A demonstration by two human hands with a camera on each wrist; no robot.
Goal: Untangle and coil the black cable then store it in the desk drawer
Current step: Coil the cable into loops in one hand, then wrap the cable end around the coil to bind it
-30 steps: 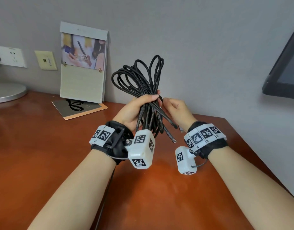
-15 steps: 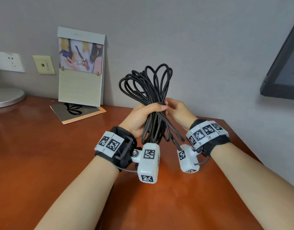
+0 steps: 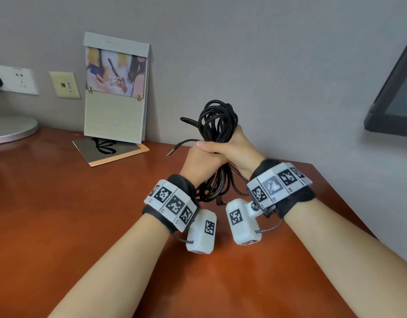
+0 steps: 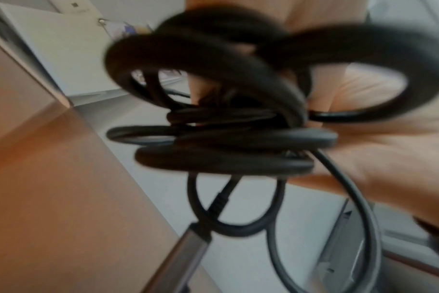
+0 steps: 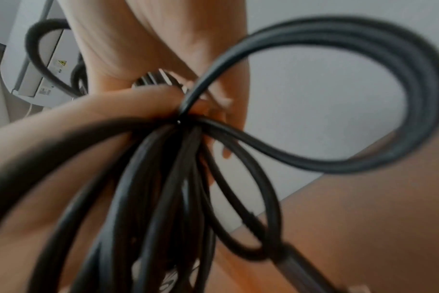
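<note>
Cable: the thin black rubber-sheathed cable (image 3: 217,125) is gathered into a loose bundle of loops, held above the reddish-brown wooden desk top (image 3: 60,214).
Left hand: the left hand (image 3: 201,162) is curled round the middle of the bundle.
Right hand: the right hand (image 3: 238,149) is wrapped round the same waist, touching the left hand.
Loose ends: one metal-tipped plug end (image 3: 171,152) sticks out to the left; another connector (image 4: 178,255) hangs below the hands.
Drawer: not in view in any picture.
Risk, unwinding: loops above and below the hands are uneven; a slack grip probably lets them spring apart.
Risk, snagging: the free ends could catch in neighbouring loops and re-tangle, or catch the drawer edge.
</note>
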